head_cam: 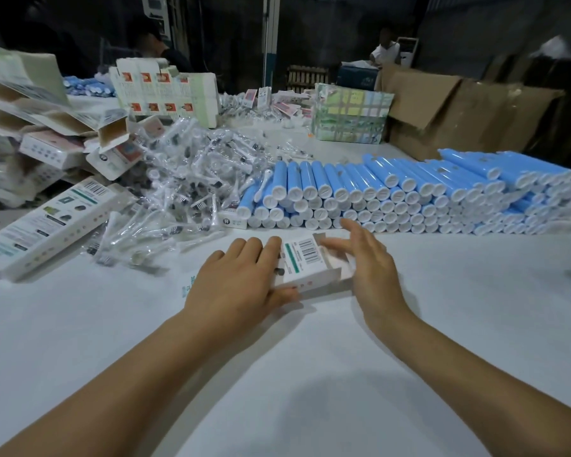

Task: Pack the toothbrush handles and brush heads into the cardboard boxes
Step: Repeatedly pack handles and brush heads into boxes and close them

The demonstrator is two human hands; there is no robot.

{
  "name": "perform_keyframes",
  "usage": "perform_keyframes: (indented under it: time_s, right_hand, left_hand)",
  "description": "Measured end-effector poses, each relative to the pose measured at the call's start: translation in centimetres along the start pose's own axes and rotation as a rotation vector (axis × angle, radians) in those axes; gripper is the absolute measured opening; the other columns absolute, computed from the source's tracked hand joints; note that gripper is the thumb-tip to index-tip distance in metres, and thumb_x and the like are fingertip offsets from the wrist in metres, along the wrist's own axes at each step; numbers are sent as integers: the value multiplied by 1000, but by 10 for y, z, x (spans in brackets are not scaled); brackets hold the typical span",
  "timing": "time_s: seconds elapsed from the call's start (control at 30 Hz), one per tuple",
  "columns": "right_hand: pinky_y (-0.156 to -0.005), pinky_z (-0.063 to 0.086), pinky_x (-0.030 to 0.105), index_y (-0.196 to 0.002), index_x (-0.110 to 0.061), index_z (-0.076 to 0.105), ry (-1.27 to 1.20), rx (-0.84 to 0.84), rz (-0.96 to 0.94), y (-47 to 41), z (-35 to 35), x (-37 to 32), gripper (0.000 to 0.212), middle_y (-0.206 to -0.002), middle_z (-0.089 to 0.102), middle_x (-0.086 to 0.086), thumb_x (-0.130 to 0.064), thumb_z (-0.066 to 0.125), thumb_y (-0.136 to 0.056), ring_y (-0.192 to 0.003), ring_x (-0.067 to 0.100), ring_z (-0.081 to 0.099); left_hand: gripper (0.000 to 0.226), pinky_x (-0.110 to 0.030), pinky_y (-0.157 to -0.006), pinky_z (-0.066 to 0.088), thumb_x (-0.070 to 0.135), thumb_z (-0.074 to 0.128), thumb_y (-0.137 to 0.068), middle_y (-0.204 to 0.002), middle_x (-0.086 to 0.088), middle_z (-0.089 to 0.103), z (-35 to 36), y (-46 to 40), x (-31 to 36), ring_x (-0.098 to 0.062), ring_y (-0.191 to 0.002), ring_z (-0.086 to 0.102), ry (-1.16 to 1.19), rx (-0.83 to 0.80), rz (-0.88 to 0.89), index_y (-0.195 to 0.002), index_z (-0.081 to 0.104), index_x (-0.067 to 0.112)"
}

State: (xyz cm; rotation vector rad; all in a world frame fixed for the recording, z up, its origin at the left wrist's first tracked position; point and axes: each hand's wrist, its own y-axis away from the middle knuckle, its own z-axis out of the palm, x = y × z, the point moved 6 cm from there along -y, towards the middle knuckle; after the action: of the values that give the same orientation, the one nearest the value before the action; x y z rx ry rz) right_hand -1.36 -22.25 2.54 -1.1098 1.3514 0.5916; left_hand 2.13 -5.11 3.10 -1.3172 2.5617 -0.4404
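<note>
White barcoded carton [305,263], print unreadable, left hand [236,278] clamped on it, right hand [370,262] fingers apart.

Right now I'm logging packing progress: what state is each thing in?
Small white barcoded cardboard box: end flap open, lying flat.
Left hand: gripping box.
Right hand: fingers straight, at open end.
Blue cylindrical toothbrush handles: stacked, unpacked.
Plastic-wrapped brush heads: heaped loose.

single head-worn wide-angle view, forward and down over the white table [310,374], close above both forearms
</note>
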Motion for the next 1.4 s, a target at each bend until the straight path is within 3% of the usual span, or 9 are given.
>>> perform_keyframes:
  time_s: [0.13, 0.27, 0.57, 0.8, 0.87, 1.0, 1.07, 1.27, 1.4]
  right_hand:
    - [-78, 41, 9, -87, -35, 65, 17, 206, -104, 6, -24, -8, 27, -105, 60, -10, -20, 47, -98, -89, -9, 54]
    - [-73, 43, 17, -84, -37, 65, 24, 86, -36, 12, -12, 1, 25, -84, 63, -12, -17, 54, -94, -74, -1, 55]
    - [-86, 49, 17, -125, -12, 61, 35, -44, 13, 17, 4, 11, 35, -104, 67, -17, -11, 62, -90, -93, -5, 63]
    - [-71, 46, 10, -145, -17, 36, 236, -89, -54, 12, 6, -1, 58, -68, 63, -25, -15, 59, -92, -72, -7, 59]
    - [-75, 49, 18, -145, -19, 36, 265, -88, -38, 10, 9, -2, 58, -65, 61, -19, -18, 59, -92, -72, -2, 59]
    - [-82, 53, 39, -101, -23, 63, 238, -34, -30, 10, 9, -2, 14, -81, 66, -5, -14, 60, -91, -83, 13, 65]
    - [-78, 53, 39, -84, -28, 58, 233, -27, -46, 13, 10, -3, 18, -81, 66, -4, -11, 59, -91, -79, 13, 64]
    - [-75, 52, 25, -88, -21, 59, 190, -39, -9, 14, 12, 2, 16, -92, 65, 1, -6, 53, -92, -84, 13, 62]
    - [-77, 49, 17, -89, -22, 58, 188, -42, -3, 15, 12, 1, 17, -104, 62, 4, -6, 52, -94, -89, 8, 60]
  left_hand:
    - [88, -32, -87, 36, 74, 11, -74, -125, 4, 43, 0, -2, -6, -19, -114, 39, 28, 19, -66, -146, 17, 22]
    - [88, -34, -88, 37, 72, 15, -76, -128, 1, 45, 0, -2, -11, -22, -118, 40, 11, 24, -133, -148, 17, 21]
    - [80, -40, -61, 45, 66, 35, -80, -92, -10, 62, -7, 4, 6, -32, -82, 58, -8, 187, -39, -123, 56, 2]
    - [78, -38, -63, 42, 66, 41, -78, -93, -8, 60, -10, 8, 13, -29, -83, 56, -49, 138, -33, -125, 56, 5]
    - [77, -37, -66, 41, 64, 48, -77, -95, -7, 60, -9, 9, 18, -29, -86, 56, -66, 122, -33, -127, 55, 6]
    - [77, -37, -68, 40, 64, 54, -78, -98, -6, 60, -11, 10, 23, -27, -89, 55, -88, 99, -41, -130, 52, 6]
    - [77, -37, -64, 41, 62, 61, -76, -95, -7, 60, -11, 12, 25, -28, -84, 56, -106, 101, -28, -126, 55, 4]
    - [79, -37, -67, 39, 66, 49, -81, -99, -6, 59, -10, 12, 28, -26, -88, 54, -151, 68, -10, -131, 51, 4]
    - [77, -37, -59, 42, 60, 64, -76, -87, -10, 60, -11, 12, 30, -29, -77, 56, -158, 120, 11, -121, 59, -2]
